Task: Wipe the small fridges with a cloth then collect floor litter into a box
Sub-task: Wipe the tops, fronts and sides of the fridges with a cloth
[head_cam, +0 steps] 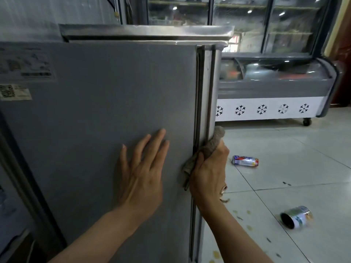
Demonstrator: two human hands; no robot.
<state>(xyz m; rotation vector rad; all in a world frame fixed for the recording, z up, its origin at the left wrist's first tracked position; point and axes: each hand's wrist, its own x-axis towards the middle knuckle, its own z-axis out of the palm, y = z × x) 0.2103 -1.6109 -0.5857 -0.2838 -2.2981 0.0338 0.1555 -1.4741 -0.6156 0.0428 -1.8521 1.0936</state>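
A person's left hand [141,173] lies flat and open on a small grey fridge [98,114], while the right hand [209,175] grips a cloth [210,145] pressed against the door's edge at 3 o'clock. Two cans [245,161] [296,217] lie on the tiled floor [303,177] at 4 o'clock.

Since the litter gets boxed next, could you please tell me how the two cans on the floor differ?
The far can lies with its side to the camera, showing red and blue print; the near can points its dark open end at the camera and has green and white print. The far can lies nearer the right hand holding the cloth. Both lie tipped over on the tiled floor.
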